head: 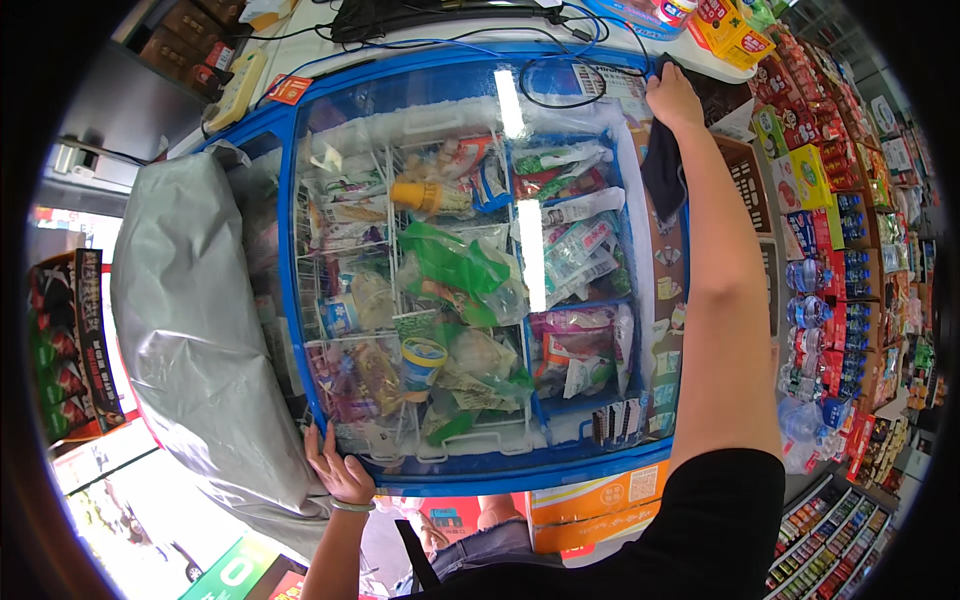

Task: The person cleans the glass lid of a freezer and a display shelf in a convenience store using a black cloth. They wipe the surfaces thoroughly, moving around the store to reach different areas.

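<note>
Before me stands a chest freezer with a blue-framed glass lid (pixel 465 480). My right hand (pixel 675 94) grips a black cloth (pixel 666 169) at the freezer's far right corner, and the cloth hangs down along the lid's right side. At the near left corner, my left hand (pixel 341 469) rests on the blue frame with its fingers apart, holding nothing. Through the glass I see wire baskets with wrapped ice creams, a green plastic bag (pixel 457 259), a yellow-capped package (pixel 416 196) and a blue-and-yellow tub (pixel 423 356). Frost (pixel 450 120) lines the inner walls.
A grey cover (pixel 195 322) lies bunched over the freezer's left end. Cables (pixel 480 45) and a power strip (pixel 238 88) lie along the far edge, near a white counter (pixel 720 64). Shelves of bottled drinks (pixel 806 311) and packaged snacks stand at the right. An orange carton (pixel 592 506) is below the near edge.
</note>
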A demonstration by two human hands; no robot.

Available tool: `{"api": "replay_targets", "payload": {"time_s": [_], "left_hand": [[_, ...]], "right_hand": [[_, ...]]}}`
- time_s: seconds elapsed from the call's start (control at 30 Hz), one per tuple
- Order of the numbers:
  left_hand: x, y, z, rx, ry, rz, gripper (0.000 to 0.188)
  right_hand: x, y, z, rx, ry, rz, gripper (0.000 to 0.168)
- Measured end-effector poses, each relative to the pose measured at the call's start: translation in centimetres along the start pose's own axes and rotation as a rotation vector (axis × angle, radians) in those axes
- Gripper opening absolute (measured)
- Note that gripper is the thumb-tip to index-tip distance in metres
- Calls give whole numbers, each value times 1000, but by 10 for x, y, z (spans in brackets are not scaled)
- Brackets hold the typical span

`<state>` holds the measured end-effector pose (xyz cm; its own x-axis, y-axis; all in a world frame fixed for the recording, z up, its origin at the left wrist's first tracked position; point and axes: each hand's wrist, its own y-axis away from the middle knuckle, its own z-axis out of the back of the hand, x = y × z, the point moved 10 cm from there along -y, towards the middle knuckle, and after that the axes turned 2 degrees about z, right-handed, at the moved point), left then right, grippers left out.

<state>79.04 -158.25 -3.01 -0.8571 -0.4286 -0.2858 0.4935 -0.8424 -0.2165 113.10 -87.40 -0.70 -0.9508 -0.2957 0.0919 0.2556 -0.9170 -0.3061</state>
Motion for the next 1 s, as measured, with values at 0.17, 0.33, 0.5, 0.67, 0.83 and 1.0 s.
{"api": "replay_targets", "payload": {"time_s": [0.17, 0.33, 0.5, 0.67, 0.83, 1.0], "left_hand": [[2, 4, 2, -23, 13, 18, 60], [2, 9, 1, -33, 16, 17, 58], [1, 8, 2, -26, 20, -2, 57], [-2, -1, 2, -20, 5, -34, 55], [-4, 2, 3, -22, -8, -41, 52], [-2, 5, 3, -44, -22, -40, 51]], "right_hand": [[9, 65, 30, -187, -108, 186, 43], [35, 210, 86, -69, 110, 226, 46], [42, 159, 69, -61, 178, 295, 42], [38, 67, 35, -139, 157, 73, 43], [55, 125, 48, -216, 136, 88, 42], [60, 283, 121, -146, 105, 44, 42]]}}
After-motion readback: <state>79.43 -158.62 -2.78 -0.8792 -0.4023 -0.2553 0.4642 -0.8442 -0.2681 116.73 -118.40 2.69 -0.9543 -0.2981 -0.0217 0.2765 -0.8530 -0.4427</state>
